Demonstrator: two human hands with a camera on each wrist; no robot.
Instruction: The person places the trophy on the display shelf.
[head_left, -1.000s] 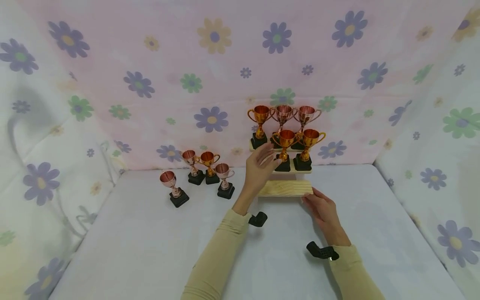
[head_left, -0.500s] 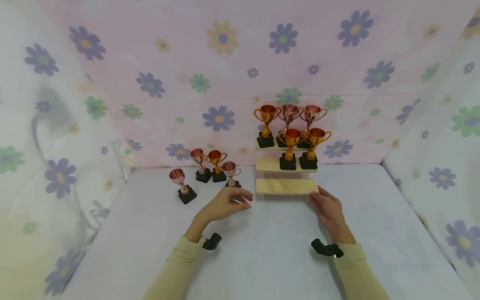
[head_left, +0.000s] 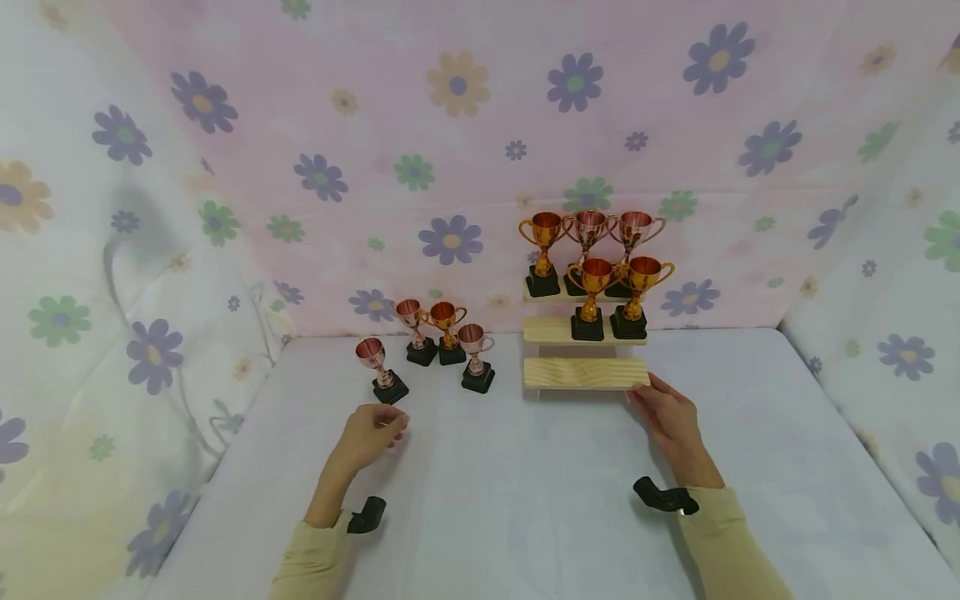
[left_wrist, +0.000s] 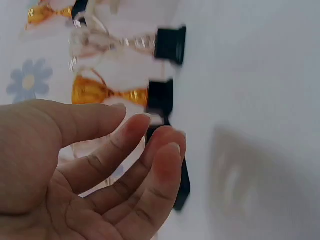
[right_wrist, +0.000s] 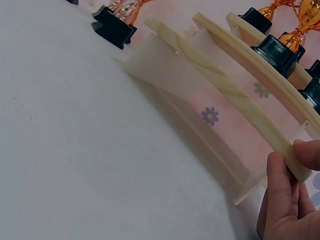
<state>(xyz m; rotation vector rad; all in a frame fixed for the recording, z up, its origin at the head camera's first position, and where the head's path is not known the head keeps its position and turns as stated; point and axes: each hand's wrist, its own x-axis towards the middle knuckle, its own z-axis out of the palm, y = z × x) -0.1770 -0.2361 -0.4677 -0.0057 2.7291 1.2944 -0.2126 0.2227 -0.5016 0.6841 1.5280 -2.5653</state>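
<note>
A three-step wooden stand point(head_left: 585, 373) stands against the back wall. Its top step carries three trophies point(head_left: 590, 235), its middle step two gold ones point(head_left: 594, 287), and its lowest step is bare. My right hand point(head_left: 663, 408) pinches the right end of the lowest plank point(right_wrist: 225, 90), with the thumb point(right_wrist: 306, 152) on top and fingers underneath. Several loose trophies stand left of the stand; the nearest is a rose one point(head_left: 377, 368). My left hand point(head_left: 367, 435) hovers just in front of it, fingers relaxed and holding nothing point(left_wrist: 100, 165).
The other loose trophies point(head_left: 446, 329) cluster between the rose one and the stand. Floral cloth walls point(head_left: 450, 167) enclose the white table point(head_left: 525, 500) on the left, back and right.
My left hand has drawn back from the stand's middle step and moved left and towards me, to the front-left rose trophy. The right hand keeps its hold on the plank.
</note>
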